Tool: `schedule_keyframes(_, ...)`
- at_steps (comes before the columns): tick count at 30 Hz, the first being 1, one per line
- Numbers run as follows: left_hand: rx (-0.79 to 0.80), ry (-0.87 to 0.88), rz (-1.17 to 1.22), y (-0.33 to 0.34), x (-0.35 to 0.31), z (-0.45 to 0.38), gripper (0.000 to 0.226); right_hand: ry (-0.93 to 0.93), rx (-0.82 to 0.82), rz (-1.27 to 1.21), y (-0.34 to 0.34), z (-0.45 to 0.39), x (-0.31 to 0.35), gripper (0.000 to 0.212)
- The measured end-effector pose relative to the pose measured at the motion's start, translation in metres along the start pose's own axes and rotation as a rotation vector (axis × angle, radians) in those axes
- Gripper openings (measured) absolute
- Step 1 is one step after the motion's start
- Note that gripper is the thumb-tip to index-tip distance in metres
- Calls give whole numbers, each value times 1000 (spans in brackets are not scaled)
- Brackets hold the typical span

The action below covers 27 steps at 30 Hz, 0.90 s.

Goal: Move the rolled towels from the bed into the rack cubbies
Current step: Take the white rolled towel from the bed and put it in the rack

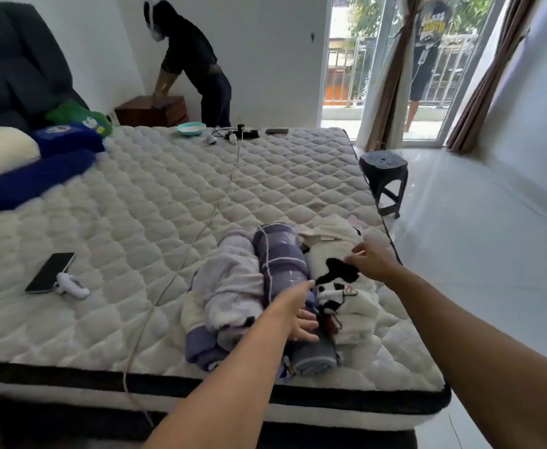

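Bare quilted bed [168,189] with rolled towels [233,286] at five o'clock; the left hand [298,314] lies open against the plaid roll [280,254], the right hand [374,259] touches the white towel [346,312], grip unclear, so the pickup probably needs firm grasps next.

On the quilted mattress [168,205], the plaid towel [277,254] (middle of three rolls lying side by side) is being pressed by the left hand [296,314], fingers spread, while the white towel [359,312] beside it is being pinched by the right hand [371,260].
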<state>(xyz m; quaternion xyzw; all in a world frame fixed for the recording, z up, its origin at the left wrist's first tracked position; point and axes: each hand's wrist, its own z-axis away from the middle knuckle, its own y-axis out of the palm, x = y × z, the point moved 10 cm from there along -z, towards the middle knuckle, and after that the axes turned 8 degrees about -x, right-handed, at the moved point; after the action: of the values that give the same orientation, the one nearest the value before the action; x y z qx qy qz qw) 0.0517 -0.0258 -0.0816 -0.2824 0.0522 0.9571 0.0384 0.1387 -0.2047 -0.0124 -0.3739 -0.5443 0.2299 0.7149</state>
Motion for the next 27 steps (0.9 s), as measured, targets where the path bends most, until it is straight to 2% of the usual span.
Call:
schedule_keyframes(3, 2, -132, 49, 39, 8, -31, 91, 63, 1, -30, 3, -49, -24, 53)
schedule_keyframes(7, -46, -236, 125, 73, 10, -66, 93, 59, 37, -40, 4, -117, -34, 66)
schedule_keyframes(12, -98, -337, 196, 78, 21, -95, 95, 32, 162, -33, 25, -188, -30, 87)
schedule_keyframes(16, -121, -376, 278, 76, 31, -112, 99, -2, 289, 67, 69, -204, -30, 88)
schedule_keyframes(19, -145, -354, 395, 76, 36, -120, 91, 64, 299, 53, 85, -203, -36, 102)
schedule_keyframes(23, -212, -276, 522, 75, 44, -125, 101, 107, 289, -2, 84, -201, -44, 98)
schedule_keyframes(27, -243, -214, 584, 85, 49, -119, 104, 152, 188, -219, 52, -179, -47, 87)
